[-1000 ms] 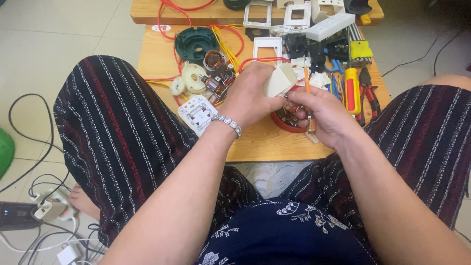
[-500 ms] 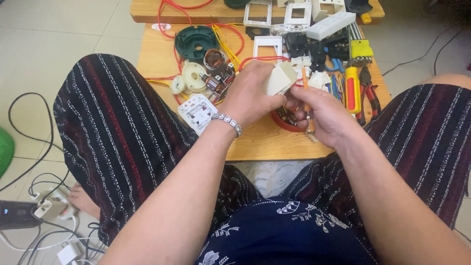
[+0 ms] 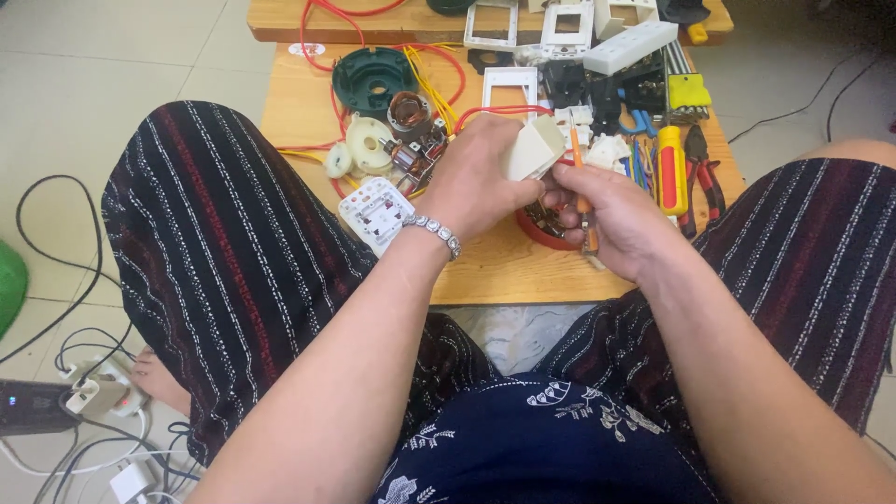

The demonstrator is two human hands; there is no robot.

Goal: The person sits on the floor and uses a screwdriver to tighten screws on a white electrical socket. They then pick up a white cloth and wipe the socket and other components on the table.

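From the head view, at frame centre, our left hand [image 3: 476, 182] gripped a cream plastic housing [image 3: 534, 149]; our right hand [image 3: 611, 219] clasped an orange-handled screwdriver [image 3: 581, 191] against it. Loose parts covered the table [image 3: 495, 266]; assembly looked unfinished.

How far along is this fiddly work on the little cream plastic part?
Midway, seemingly. Looks done: a white switch module lies loose on the wooden table among other parts. In hand: the left hand grips a cream plastic block; the right hand works a thin orange tool at it. Left: white frames lie separate.
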